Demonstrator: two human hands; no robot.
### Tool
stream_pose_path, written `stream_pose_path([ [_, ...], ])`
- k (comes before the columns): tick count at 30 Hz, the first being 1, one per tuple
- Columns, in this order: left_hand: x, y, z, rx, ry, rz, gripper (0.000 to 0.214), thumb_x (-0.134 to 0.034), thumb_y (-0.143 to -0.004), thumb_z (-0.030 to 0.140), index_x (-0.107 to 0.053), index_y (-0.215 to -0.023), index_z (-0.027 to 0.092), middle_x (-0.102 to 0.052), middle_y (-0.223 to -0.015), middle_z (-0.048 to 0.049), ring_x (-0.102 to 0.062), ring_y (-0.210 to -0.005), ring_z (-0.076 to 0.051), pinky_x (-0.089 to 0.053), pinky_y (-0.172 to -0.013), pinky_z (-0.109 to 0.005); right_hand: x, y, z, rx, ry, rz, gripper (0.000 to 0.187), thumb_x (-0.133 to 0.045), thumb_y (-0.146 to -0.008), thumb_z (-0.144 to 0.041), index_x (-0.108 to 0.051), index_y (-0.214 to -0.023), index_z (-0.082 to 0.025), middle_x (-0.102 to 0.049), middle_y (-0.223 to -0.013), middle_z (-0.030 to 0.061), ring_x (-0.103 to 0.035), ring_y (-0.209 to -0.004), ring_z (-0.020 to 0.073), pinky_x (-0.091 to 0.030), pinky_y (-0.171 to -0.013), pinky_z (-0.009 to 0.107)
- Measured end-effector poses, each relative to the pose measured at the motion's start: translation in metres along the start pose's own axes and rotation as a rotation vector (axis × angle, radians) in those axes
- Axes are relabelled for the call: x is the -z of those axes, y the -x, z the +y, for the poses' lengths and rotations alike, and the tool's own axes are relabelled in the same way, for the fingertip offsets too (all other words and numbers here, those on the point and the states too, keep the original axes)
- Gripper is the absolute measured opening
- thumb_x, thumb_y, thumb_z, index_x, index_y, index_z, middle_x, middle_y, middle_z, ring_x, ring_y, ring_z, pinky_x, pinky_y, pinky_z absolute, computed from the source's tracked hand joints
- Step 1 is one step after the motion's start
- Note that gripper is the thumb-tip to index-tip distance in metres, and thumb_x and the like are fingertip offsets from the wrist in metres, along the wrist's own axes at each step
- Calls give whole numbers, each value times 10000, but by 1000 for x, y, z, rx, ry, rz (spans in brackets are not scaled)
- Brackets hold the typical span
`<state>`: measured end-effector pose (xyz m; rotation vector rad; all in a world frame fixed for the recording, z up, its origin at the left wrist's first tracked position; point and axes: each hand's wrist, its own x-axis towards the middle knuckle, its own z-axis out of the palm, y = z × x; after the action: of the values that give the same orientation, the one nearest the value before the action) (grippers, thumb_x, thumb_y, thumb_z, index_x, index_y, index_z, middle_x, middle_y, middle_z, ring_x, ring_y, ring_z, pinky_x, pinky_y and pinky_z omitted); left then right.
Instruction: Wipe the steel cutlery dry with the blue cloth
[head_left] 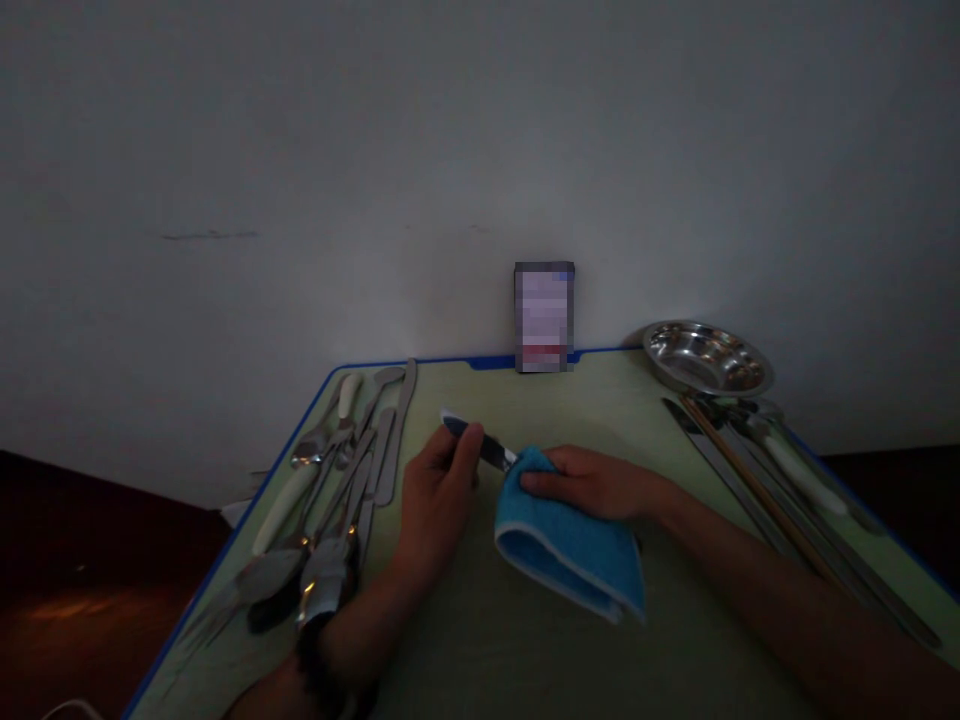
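Observation:
In the middle of the table, my left hand point(442, 485) is closed on the dark handle of a piece of cutlery point(493, 452) with a pale tip. Its metal end runs into a folded blue cloth point(566, 545) with white edging, so I cannot tell its kind. My right hand point(592, 480) pinches the cloth around that end, thumb on top. Left of my left hand lies a pile of metal spoons, forks and knives point(386, 455), some with white handles point(285, 508). A dark bracelet point(319, 660) circles my left wrist.
A shiny metal bowl point(709, 360) sits at the back right corner. Below it lie chopsticks point(772, 490), a knife point(727, 470) and a white-handled utensil point(806, 475). A blurred upright phone-like object point(544, 318) leans on the wall. The pale green table point(457, 385) has a blue rim.

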<state>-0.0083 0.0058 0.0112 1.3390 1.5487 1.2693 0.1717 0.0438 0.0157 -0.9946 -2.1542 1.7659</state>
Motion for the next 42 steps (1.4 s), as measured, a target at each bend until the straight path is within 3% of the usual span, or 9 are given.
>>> stream_pose_path([
  [6,21,-16,26,-121,276,172,227,-572,-786,356,-580,-658,168,-432,-531,56,-391,-467,-63,-334,-429,-170,3,12,-22,142,150,57,340,-373,-854,-495,-493,-773,-187,-513,-689,-18,-492,-611,100,-390,-552,222],
  [15,42,-31,55,-175,587,301,249,-601,-751,258,-541,-532,158,-405,-483,62,-347,-424,-44,-309,-400,-173,30,41,-43,158,338,135,282,-413,-853,-429,-552,-776,-195,-578,-731,-6,-533,-647,122,-402,-583,247],
  [19,36,-40,68,-219,539,210,236,-590,-762,291,-571,-566,162,-397,-482,57,-347,-428,-51,-282,-399,-191,42,55,-47,104,377,113,260,-449,-835,-428,-576,-799,-204,-590,-780,7,-555,-702,137,-424,-628,258],
  [24,27,-52,86,-316,387,139,269,-601,-760,344,-555,-561,170,-415,-486,50,-346,-429,-61,-262,-412,-216,50,61,-45,107,387,177,281,-413,-855,-420,-546,-747,-197,-559,-686,-8,-530,-613,112,-414,-558,233],
  [28,18,-44,98,-364,159,143,301,-585,-775,365,-547,-546,174,-410,-455,54,-340,-418,-69,-252,-413,-223,47,57,-47,190,342,231,277,-403,-865,-404,-531,-741,-193,-549,-666,-16,-516,-588,104,-407,-534,226],
  [31,11,-36,106,-424,30,22,286,-599,-770,311,-560,-525,170,-425,-453,54,-350,-431,-71,-256,-418,-212,39,53,-52,221,306,279,290,-382,-875,-409,-514,-737,-190,-538,-679,-16,-506,-594,99,-403,-530,218],
  [34,7,-35,108,-448,37,-37,241,-614,-757,272,-603,-538,172,-439,-447,53,-365,-432,-74,-264,-418,-205,32,50,-56,243,305,316,294,-376,-877,-415,-498,-732,-189,-519,-675,-21,-490,-592,90,-394,-527,208],
  [40,20,-46,95,-426,251,89,214,-636,-725,258,-627,-527,177,-406,-448,47,-367,-428,-74,-265,-409,-201,39,54,-52,224,324,167,270,-388,-874,-401,-538,-794,-191,-546,-721,-11,-517,-632,102,-425,-582,227],
  [42,28,-48,94,-417,275,71,226,-638,-715,249,-613,-503,175,-391,-442,45,-355,-421,-73,-251,-399,-200,44,58,-50,184,340,158,263,-402,-868,-401,-546,-791,-195,-548,-731,-8,-523,-643,106,-431,-590,231],
])
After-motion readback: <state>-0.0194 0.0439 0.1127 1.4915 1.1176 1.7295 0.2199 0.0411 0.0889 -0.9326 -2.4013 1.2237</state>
